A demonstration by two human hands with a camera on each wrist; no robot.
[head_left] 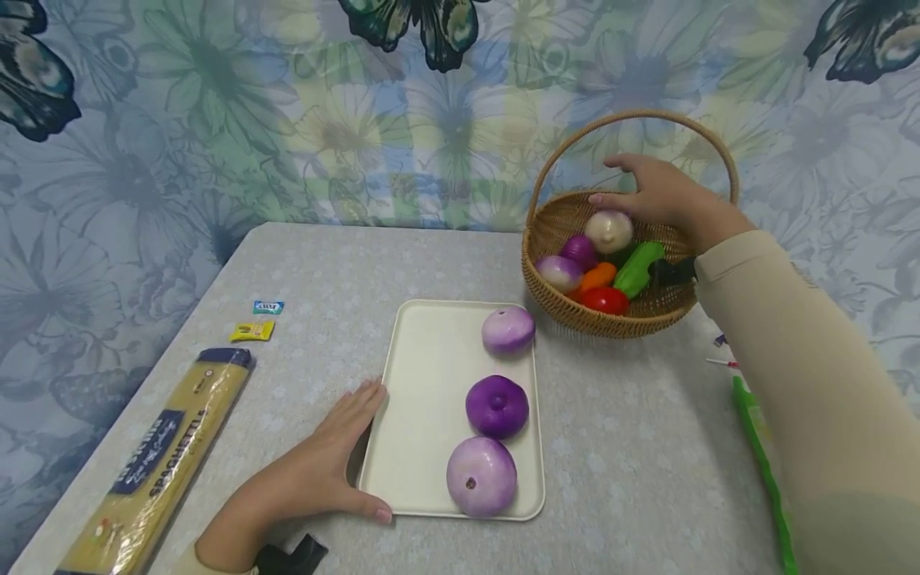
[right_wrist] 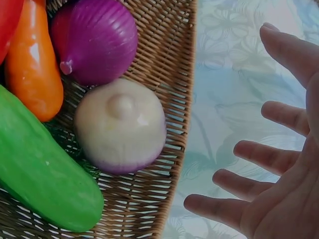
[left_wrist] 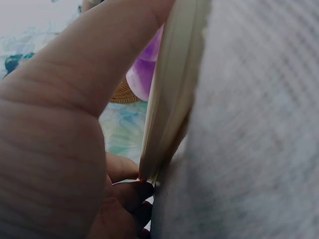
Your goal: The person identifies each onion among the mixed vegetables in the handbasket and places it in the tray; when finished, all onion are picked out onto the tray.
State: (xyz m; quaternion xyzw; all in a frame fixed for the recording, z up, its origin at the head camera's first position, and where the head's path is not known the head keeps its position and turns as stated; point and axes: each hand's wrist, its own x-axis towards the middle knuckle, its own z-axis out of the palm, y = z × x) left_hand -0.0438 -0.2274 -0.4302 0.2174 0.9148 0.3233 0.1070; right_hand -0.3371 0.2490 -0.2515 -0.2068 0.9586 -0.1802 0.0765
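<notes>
My left hand (head_left: 323, 455) rests at the left side of a cream tray (head_left: 424, 399), fingers at its edge and thumb near the front corner. In the left wrist view, fingertips (left_wrist: 122, 168) touch the tray's rim. Down the tray's right side lie a pale purple onion (head_left: 508, 331), a dark purple onion (head_left: 497, 407) and another pale one (head_left: 481, 477). My right hand (head_left: 664, 192) hovers over the back of a wicker basket (head_left: 532, 275), its fingers spread and holding nothing. Just below it sits a white-and-purple onion (right_wrist: 119, 127), apart from the fingers in the right wrist view.
The basket also holds a purple onion (right_wrist: 94, 42), a pale purple one (head_left: 559, 274), a green cucumber-like vegetable (head_left: 640, 270), an orange one (right_wrist: 34, 64) and a red one (head_left: 605, 300). A spaghetti pack (head_left: 165, 455) and two small wrapped sweets (head_left: 251, 331) lie left; a green packet (head_left: 762, 463) right.
</notes>
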